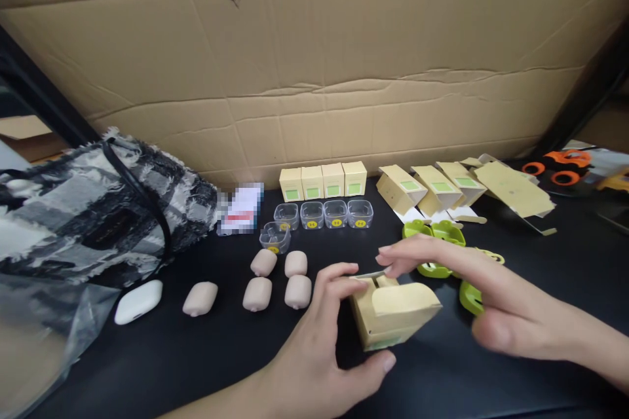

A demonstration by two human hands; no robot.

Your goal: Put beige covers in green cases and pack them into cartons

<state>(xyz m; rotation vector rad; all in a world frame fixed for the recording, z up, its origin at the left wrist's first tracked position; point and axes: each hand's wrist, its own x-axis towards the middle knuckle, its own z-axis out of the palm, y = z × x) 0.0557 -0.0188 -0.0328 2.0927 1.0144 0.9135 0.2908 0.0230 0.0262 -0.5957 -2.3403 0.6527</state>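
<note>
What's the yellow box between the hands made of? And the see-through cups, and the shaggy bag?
The yellow box looks like smooth card: it has folded flaps. The see-through cups seem shiny plastic, though glass is possible: they're clear, with glinting rims. The shaggy bag looks like rough fabric, with frayed edges.

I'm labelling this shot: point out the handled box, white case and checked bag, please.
Handled box (401,304), head view: on its pale flap.
White case (139,302), head view: middle of its upper surface.
Checked bag (91,209), head view: on its fabric side.
</note>
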